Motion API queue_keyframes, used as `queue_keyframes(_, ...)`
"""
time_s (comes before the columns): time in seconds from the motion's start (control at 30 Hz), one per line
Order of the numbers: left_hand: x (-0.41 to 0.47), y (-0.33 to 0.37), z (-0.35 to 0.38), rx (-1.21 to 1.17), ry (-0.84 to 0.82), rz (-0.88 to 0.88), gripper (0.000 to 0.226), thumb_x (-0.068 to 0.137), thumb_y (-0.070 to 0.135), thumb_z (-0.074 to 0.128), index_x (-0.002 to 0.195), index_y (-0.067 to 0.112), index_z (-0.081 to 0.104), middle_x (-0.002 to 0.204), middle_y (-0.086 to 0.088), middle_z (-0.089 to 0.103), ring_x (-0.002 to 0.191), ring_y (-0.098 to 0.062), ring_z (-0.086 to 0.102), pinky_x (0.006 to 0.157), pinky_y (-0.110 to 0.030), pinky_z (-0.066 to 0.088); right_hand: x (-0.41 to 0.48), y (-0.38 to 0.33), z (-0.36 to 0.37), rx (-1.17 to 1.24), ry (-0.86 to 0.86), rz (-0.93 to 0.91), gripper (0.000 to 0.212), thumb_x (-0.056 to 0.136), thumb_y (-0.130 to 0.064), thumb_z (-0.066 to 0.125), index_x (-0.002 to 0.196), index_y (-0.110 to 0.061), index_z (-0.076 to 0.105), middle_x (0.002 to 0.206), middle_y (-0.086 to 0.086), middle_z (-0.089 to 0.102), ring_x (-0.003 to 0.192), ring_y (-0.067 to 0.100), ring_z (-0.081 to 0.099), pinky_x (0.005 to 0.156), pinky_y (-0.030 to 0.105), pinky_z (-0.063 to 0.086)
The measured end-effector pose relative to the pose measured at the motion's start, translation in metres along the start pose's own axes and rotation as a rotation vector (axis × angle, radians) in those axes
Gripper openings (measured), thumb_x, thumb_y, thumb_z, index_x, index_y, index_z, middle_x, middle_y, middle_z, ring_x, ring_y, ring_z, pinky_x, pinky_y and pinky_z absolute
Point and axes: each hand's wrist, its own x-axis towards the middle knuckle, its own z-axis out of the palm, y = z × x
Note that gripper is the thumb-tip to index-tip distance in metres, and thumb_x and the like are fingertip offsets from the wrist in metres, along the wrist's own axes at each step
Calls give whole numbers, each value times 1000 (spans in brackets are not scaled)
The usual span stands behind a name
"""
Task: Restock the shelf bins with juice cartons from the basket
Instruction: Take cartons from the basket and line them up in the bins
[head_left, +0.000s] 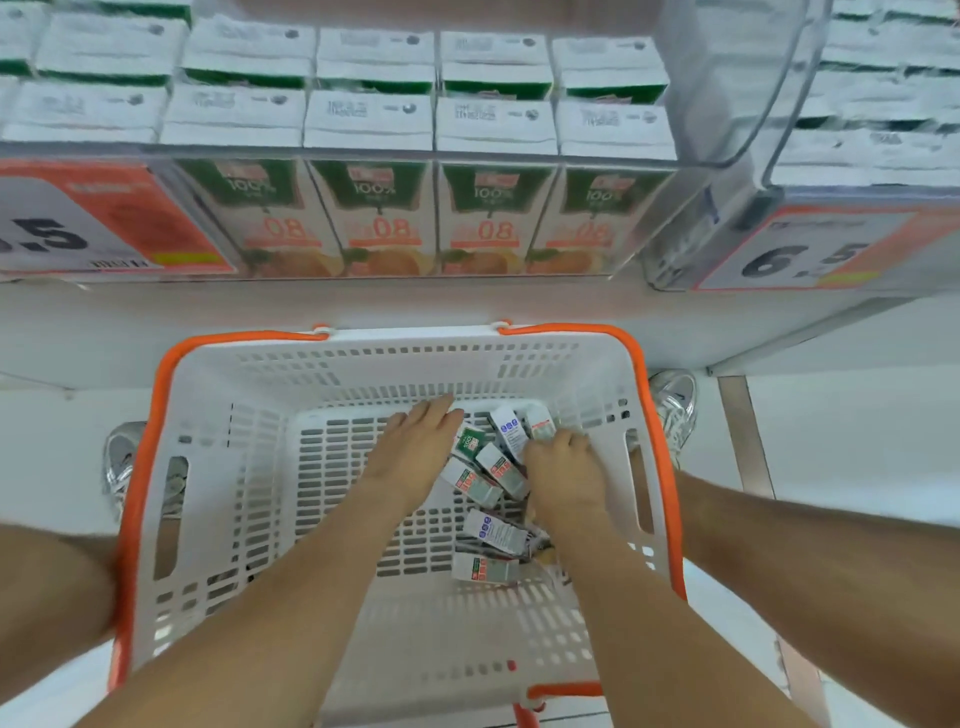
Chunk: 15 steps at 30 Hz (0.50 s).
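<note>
Head view, looking straight down a shelf front onto a shopping basket. Upper field: the shelf (467, 306) carries a wide clear shelf bin (234, 150) packed with upright large juice cartons (384, 218), green at the top with orange fruit printed below, their white tops in rows behind. A second clear bin (727, 104) adjoins it on the right, also holding cartons. Orange price tags hang on the front of each bin, one at far left (78, 223) and one at right (810, 249).

Lower field: a white slotted basket (218, 519) with an orange rim and handles stands on the pale floor (831, 426) just below the shelf, between the person's two grey shoes (675, 410).

Both bare forearms reach into the basket. The left hand (421, 447) lies palm down with fingers straight and together, pointing at the far wall, its edge touching the small cartons; it grips nothing. The right hand (561, 467) is palm down with fingers curled among the cartons; whether they have closed on one cannot be told, since the back of the hand hides them.

Small juice cartons (475, 483) lie scattered flat on the basket floor, toward its right half, between and beneath the hands.
</note>
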Motion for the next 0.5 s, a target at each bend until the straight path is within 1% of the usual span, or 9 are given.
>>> queue_keyframes(0.07, 10, 1, 10, 47, 8, 8, 92, 84, -7, 72, 160, 16, 25, 167, -6, 25, 153, -29, 24, 119, -44, 29, 3, 5, -4, 18, 70, 0, 42, 95, 3, 51, 133, -12, 62, 132, 22, 59, 125, 39, 54, 98, 44, 53)
queue_keyframes(0.13, 16, 4, 17, 82, 5, -17, 90, 84, -1, 74, 158, 16, 26, 157, -6, 38, 146, -30, 33, 115, -44, 32, 3, 9, -7, 84, 131, -39, 56, 90, 4, 55, 142, -16, 50, 131, 20, 56, 125, 39, 51, 96, 44, 53)
queue_keyframes(0.2, 16, 5, 22, 112, 1, -85, 84, 84, 2, 75, 155, 16, 32, 148, -9, 44, 137, -33, 40, 112, -44, 36, 2, 10, -10, 236, 265, -86, 71, 85, 2, 61, 148, -23, 38, 126, 16, 55, 119, 37, 49, 94, 45, 49)
queue_keyframes(0.23, 14, 5, 24, 127, -2, -131, 79, 85, 7, 77, 153, 15, 36, 144, -10, 46, 133, -34, 43, 110, -45, 38, 2, 10, -12, 326, 348, -102, 68, 87, -3, 62, 147, -24, 37, 123, 14, 57, 115, 35, 50, 92, 46, 48)
queue_keyframes(0.3, 7, 2, 29, 113, -10, -223, 72, 89, 16, 77, 151, 13, 40, 141, -12, 49, 131, -33, 48, 107, -46, 43, 4, 9, -13, 557, 437, -119, 49, 97, -17, 60, 143, -20, 43, 122, 10, 60, 112, 31, 51, 92, 44, 46)
queue_keyframes(0.37, -1, 0, 31, 38, -35, -279, 67, 92, 18, 74, 149, 11, 39, 140, -12, 51, 126, -31, 55, 100, -42, 50, 6, 7, -19, 878, 347, -77, 35, 106, -25, 53, 139, -17, 48, 124, 12, 62, 109, 29, 58, 85, 36, 46)
queue_keyframes(0.4, -6, -2, 31, -4, -46, -300, 63, 92, 16, 73, 146, 10, 40, 137, -12, 55, 120, -29, 60, 91, -38, 53, 6, 6, -24, 999, 290, -46, 31, 108, -27, 49, 138, -17, 49, 122, 13, 64, 102, 28, 62, 78, 32, 45)
queue_keyframes(0.47, -18, -8, 28, -128, -78, -367, 57, 90, 17, 72, 137, 9, 41, 122, -8, 64, 99, -24, 65, 71, -33, 52, 2, 6, -35, 1159, 216, -3, 26, 110, -26, 45, 134, -18, 53, 114, 13, 69, 88, 25, 69, 66, 31, 49)
queue_keyframes(0.5, -25, -13, 26, -228, -86, -420, 57, 87, 20, 75, 134, 11, 42, 113, -6, 67, 89, -22, 64, 66, -33, 52, -2, 6, -42, 1248, 181, 9, 23, 111, -23, 45, 131, -17, 56, 111, 12, 70, 83, 23, 71, 62, 30, 53)
